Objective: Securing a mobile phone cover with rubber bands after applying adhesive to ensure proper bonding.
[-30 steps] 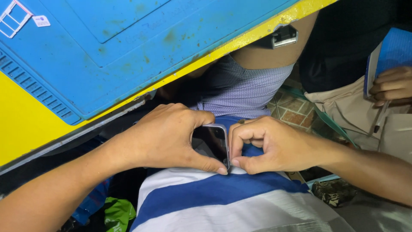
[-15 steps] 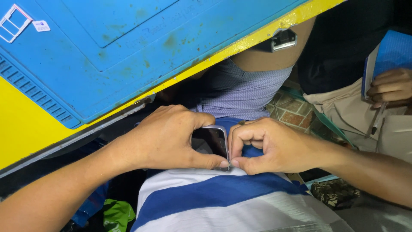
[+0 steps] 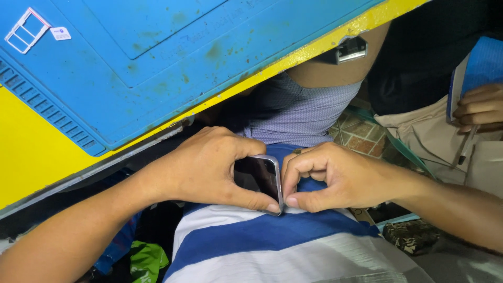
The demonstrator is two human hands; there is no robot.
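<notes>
Dark-screened phone [image 3: 257, 177] is being held edge-up just above the striped shirt [image 3: 272, 236], below the desk edge. Left hand [image 3: 201, 167] is wrapping it from the left, fingers closed on it, thumb pressing along the bottom corner. Right hand [image 3: 340, 175] is pinching the phone's right edge, fingers curled tight, probably squeezing the frame or screen seam, hard to tell. Above the phone, the blue mat [image 3: 157, 63] is lying on the yellow desk [image 3: 31, 152], carrying an empty SIM tray [image 3: 26, 30] and a small card [image 3: 61, 33] beside it. Right of the phone, another person's hand [image 3: 479, 107] is resting on a blue booklet [image 3: 484, 63].
</notes>
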